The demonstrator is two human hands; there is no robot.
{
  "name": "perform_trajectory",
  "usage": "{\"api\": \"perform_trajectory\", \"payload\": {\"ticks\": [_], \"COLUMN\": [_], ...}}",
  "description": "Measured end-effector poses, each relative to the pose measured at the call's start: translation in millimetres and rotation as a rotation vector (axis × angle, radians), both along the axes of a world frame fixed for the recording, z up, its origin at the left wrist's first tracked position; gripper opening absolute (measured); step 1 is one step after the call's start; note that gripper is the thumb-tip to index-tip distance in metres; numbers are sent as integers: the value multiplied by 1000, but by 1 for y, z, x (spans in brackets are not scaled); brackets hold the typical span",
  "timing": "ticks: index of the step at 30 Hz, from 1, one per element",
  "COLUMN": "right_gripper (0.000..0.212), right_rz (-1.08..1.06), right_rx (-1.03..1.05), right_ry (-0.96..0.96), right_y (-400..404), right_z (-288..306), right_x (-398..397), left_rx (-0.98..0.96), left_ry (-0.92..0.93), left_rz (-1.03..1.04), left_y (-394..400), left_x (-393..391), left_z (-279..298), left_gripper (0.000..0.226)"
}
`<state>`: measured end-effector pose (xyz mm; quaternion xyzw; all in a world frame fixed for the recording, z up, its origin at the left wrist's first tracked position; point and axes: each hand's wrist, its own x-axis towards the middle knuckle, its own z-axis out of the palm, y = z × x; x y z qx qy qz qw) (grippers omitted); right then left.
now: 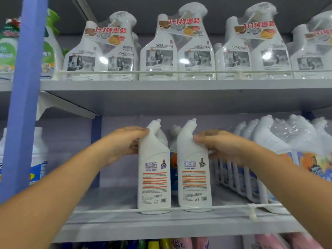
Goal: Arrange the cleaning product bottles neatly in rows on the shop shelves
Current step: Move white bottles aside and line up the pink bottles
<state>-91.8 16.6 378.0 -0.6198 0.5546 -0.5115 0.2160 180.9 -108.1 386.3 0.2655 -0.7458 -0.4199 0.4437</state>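
On middle shelf (161, 225), near rail: 2 toilet-cleaner bottles, upright, apart.
Left hand (122, 142) grips left bottle (154, 177); right hand (221, 144) grips right bottle (195, 175). Best slid together, labels outward, flush with rail.

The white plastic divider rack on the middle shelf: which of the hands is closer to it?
Right. The right hand grips the right toilet cleaner bottle just beside the divider rack; the left hand is two bottles away, on the left bottle.
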Motion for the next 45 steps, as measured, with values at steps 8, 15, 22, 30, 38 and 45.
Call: {"api": "perform_trajectory", "payload": {"ticks": [8,15,22,30,38,45], "right_gripper": [31,40,37,39,38,41], "right_rz": [-58,-154,-456,-144,-232,-632], "right_rx": [-32,-64,-243,-96,-152,-325], "right_ry": [-18,105,351,149,205,581], "right_y": [-20,-20,-25,-22,-25,-47], "right_z": [26,26,18,26,18,4], "right_x": [19,24,37,25,28,41], "left_rx": [10,-60,-155,-40,-184,-466], "left_ry": [-158,-204,-4,-96,-160,-273], "left_rz": [-89,22,226,-8,-5,243], "left_y": [3,11,29,12,8,14], "left_x": [-8,-11,-32,-18,-15,-24], "left_z": [20,24,5,3,-8,-21], "left_gripper": [31,26,27,44,41,30]}}
